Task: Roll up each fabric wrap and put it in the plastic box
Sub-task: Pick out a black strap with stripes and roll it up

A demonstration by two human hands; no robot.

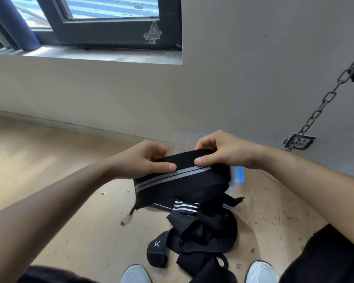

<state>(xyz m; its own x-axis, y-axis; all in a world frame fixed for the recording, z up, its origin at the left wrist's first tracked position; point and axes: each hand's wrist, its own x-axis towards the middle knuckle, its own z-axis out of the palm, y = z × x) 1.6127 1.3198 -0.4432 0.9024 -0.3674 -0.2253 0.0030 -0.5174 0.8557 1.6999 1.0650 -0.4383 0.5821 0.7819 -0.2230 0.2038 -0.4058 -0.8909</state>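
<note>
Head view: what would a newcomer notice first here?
At centre, the left hand and right hand grip a black fabric wrap with grey stripes. Under it, a heap of black wraps lies on the wooden floor; a plastic box peeks out behind.

Two hands are counted: left hand, right hand. One striped wrap is held; those in the heap cannot be counted. One plastic box, two shoes and one chain are seen.
</note>
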